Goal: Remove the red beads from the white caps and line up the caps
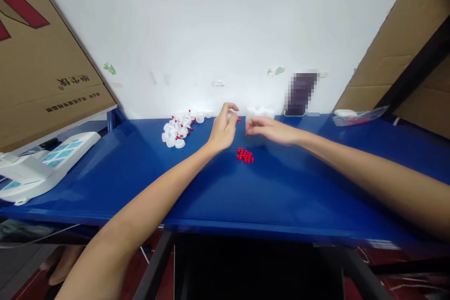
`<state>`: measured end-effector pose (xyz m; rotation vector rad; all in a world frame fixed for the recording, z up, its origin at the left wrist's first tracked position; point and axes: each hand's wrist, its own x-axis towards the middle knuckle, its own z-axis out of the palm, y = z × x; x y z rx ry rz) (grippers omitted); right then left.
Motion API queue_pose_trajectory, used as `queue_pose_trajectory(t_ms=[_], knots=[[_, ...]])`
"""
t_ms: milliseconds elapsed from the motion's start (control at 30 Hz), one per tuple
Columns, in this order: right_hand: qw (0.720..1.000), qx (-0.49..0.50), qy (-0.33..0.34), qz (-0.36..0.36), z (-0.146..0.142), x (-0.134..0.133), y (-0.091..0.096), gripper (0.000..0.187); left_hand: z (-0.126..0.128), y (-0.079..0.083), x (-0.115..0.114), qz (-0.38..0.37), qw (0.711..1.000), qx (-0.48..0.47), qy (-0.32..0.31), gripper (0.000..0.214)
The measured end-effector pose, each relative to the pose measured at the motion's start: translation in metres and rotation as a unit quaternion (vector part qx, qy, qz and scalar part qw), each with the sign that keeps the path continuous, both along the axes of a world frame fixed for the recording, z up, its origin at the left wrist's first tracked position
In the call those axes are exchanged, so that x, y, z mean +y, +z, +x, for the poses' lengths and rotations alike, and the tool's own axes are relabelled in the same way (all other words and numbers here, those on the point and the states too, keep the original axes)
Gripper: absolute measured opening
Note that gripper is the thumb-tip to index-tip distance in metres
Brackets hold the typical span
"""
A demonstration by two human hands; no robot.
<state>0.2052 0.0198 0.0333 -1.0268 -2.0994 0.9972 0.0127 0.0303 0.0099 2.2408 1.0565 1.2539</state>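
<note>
- Red caps (245,155): one loose heap on the blue counter (281,197), just in front of both hands. They are too small and tightly packed for a firm count, roughly a dozen or more.
- White piece (230,116): one, pinched in the curled fingers of the left hand (222,130), raised just above the counter near the back wall, with a speck of red at its tip.
- Right hand (272,131): one, low over the counter, fingers stretched toward the left hand. I cannot tell whether it grips anything.
- Handling note: the fitting likely goes best with the white piece held steady, the cap brought on square and pressed home by the fingertips, wrists kept clear of the heap.
- Capped pieces (177,130): one pile left of the left hand, white with red tips.
- Bare white pieces (260,112): one small cluster against the wall.
- Scale (45,164): one, at the left end.
- Cardboard boxes (42,56): two, one at each side.
- Plastic bag (358,116): one, far right.
</note>
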Motion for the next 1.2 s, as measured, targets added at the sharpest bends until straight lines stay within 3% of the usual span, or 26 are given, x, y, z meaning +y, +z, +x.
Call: queue_pose_trajectory(t_ms=[67,133,367,467,600,700,867,1067,1200], knots=[[0.993,0.106,-0.051,0.004,-0.012,0.004,0.002,0.019,0.001,0.000,-0.003,0.001,0.999,-0.042,-0.003,0.021],[0.987,0.144,-0.066,0.021,-0.023,0.008,0.000,0.027,0.000,0.000,-0.006,-0.004,0.998,-0.060,-0.007,0.019],[0.994,0.109,-0.001,0.029,-0.031,0.009,-0.020,0.041,-0.006,-0.005,-0.005,0.048,0.999,0.002,0.005,0.025],[0.997,0.076,-0.007,0.033,-0.030,0.014,-0.028,0.038,-0.007,-0.010,-0.001,0.074,0.993,0.073,0.053,0.026],[0.994,0.103,-0.008,-0.042,-0.033,0.026,-0.041,0.039,-0.007,-0.015,0.005,0.058,0.984,0.140,0.099,0.025],[0.989,0.133,0.002,-0.068,-0.033,0.028,-0.051,0.036,-0.006,-0.017,0.010,0.049,0.984,0.152,0.081,0.027],[0.994,0.112,-0.006,-0.007,-0.031,0.019,-0.052,0.031,-0.006,-0.020,0.016,0.070,0.990,0.124,0.009,0.026],[0.974,0.198,-0.029,-0.109,-0.028,0.017,-0.046,0.029,-0.007,-0.021,0.012,0.123,0.978,0.166,0.011,0.022],[0.967,0.213,-0.034,-0.136,-0.016,0.014,-0.041,0.027,-0.011,-0.020,0.009,0.163,0.963,0.216,0.010,0.024]])
